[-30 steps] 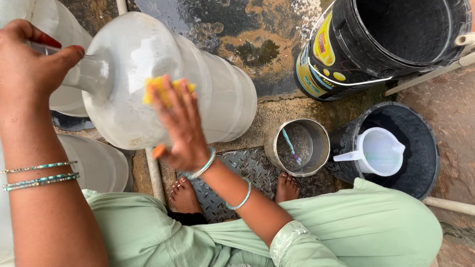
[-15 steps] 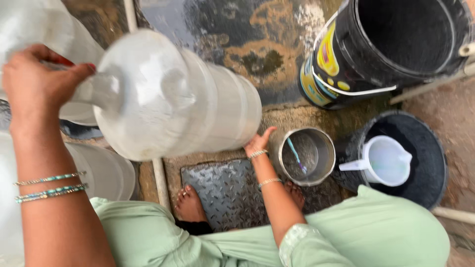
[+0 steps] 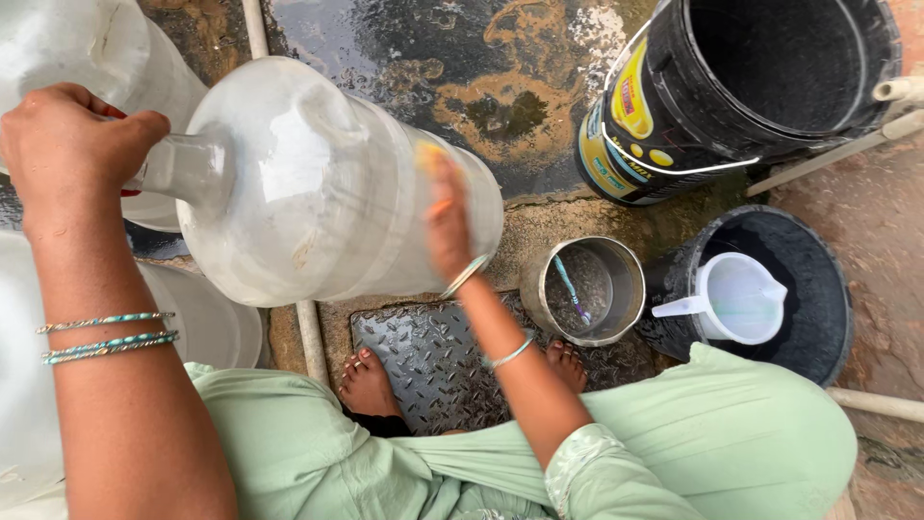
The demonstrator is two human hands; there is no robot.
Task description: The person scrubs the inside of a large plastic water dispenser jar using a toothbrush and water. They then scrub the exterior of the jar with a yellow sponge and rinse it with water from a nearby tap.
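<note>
— What does the left hand (image 3: 67, 144) hold?

— It is closed around the neck of the big clear water jug (image 3: 318, 183), which lies tilted on its side above the person's lap.

— And the right hand (image 3: 448, 217)?

— Blurred. It presses a yellow sponge (image 3: 430, 154) flat against the jug's wall, fingers closed on it, well along the body from the neck grip.

— What lies beyond that hand?

— A steel pot (image 3: 587, 289), then a black tub (image 3: 818, 299) holding a white jug (image 3: 736, 299).

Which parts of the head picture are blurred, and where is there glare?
In the head view, the right hand and the yellow sponge are motion-blurred; the left hand on the bottle neck is sharp; daylight glares on the clear water bottle and the wet ground.
</note>
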